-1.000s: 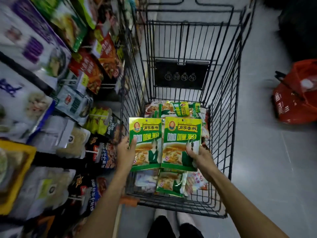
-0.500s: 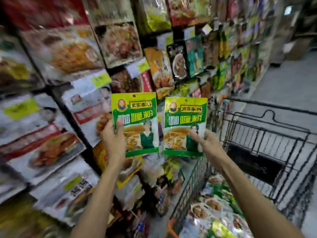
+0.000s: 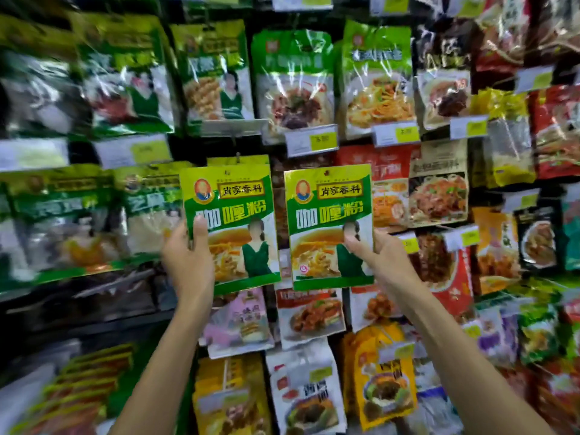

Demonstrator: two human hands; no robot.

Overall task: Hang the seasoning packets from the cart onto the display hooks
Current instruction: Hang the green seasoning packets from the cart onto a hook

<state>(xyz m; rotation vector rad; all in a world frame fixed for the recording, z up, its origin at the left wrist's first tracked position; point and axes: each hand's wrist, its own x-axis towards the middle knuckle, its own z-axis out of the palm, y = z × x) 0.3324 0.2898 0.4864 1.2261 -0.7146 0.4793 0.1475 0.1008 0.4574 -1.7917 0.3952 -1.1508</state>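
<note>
The left hand (image 3: pixel 188 262) grips the left packet (image 3: pixel 232 215) by its left edge, thumb on the front. The right hand (image 3: pixel 381 262) pinches the right packet (image 3: pixel 329 215) at its right edge, thumb also in front. Both green packets stand upright, side by side and not touching, before the middle of the display rack (image 3: pixel 94 309). A matching packet (image 3: pixel 238 160) hangs behind the left one, a red packet (image 3: pixel 386 163) behind the right one. A price tag (image 3: pixel 312 141) hangs just above and probably covers a hook.
</note>
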